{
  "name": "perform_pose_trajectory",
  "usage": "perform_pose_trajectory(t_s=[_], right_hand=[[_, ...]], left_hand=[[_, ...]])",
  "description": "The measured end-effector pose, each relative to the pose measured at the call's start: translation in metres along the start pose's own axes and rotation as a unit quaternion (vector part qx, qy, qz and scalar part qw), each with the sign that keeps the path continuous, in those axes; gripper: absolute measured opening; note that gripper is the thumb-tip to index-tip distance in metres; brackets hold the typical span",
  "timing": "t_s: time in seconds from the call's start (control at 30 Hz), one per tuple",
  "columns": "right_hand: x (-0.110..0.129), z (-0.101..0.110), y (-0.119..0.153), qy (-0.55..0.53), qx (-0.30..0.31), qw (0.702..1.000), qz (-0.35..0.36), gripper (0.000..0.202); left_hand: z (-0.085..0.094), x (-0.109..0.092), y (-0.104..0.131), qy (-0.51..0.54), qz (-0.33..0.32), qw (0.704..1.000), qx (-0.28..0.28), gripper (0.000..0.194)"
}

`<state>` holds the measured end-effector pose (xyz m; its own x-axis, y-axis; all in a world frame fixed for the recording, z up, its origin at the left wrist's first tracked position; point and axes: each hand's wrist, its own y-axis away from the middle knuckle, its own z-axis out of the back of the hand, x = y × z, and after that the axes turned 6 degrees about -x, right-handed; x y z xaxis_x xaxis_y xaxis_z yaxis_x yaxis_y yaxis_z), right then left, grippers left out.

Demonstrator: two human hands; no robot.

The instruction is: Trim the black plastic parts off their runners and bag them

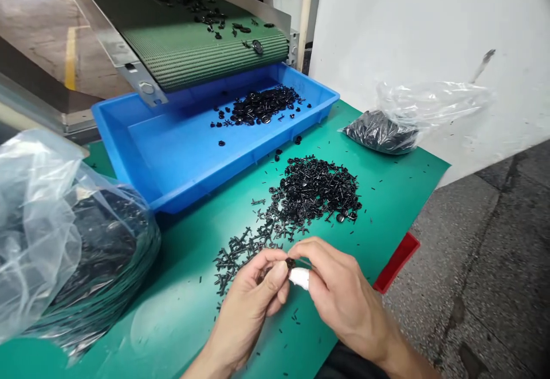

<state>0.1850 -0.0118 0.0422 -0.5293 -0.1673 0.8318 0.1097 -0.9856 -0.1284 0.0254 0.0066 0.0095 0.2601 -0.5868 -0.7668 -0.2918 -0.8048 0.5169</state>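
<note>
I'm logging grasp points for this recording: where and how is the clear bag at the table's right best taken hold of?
Probably by its loose plastic, close to the filled end, coming from above and the right with the right hand. The black parts bulge in the end resting on the green table; the slack end trails rightward, so it should gather easily.

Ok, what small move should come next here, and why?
I'd probably turn the small black part slightly in the left grip: it sits where that meets the right grip, and fingers partly hide it, so turning might expose more.
</note>
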Motion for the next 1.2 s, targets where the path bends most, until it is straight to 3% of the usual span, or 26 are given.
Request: perform_pose_trajectory(t_s=[0.2, 0.47, 0.87, 1.07, 1.13, 1.2], right_hand=[[-0.009, 0.002, 0.01, 0.072, -0.018, 0.997, -0.001, 0.055], [-0.004, -0.002, 0.026, 0.207, -0.032, 0.977, 0.035, 0.032], [0.001, -0.019, 0.03, 0.257, -0.093, 0.962, 0.018, 0.028], [-0.002, -0.037, 0.031, 0.291, -0.133, 0.947, 0.007, 0.023], [-0.003, -0.036, 0.029, 0.258, -0.115, 0.959, -0.019, 0.021], [-0.005, -0.03, 0.024, 0.179, -0.059, 0.981, -0.048, 0.022]], left_hand=[[-0.004, -0.002, 0.001, 0.053, -0.009, 0.998, -0.014, 0.02], [-0.008, 0.0, 0.004, 0.048, -0.03, 0.998, -0.02, 0.014], [-0.015, 0.011, 0.009, 0.03, -0.04, 0.997, -0.052, 0.022], [-0.015, 0.015, 0.007, -0.005, -0.055, 0.994, -0.099, 0.026], [-0.013, 0.015, 0.006, -0.028, -0.051, 0.991, -0.122, 0.027], [-0.013, 0.012, 0.005, -0.053, -0.04, 0.988, -0.136, 0.03]])
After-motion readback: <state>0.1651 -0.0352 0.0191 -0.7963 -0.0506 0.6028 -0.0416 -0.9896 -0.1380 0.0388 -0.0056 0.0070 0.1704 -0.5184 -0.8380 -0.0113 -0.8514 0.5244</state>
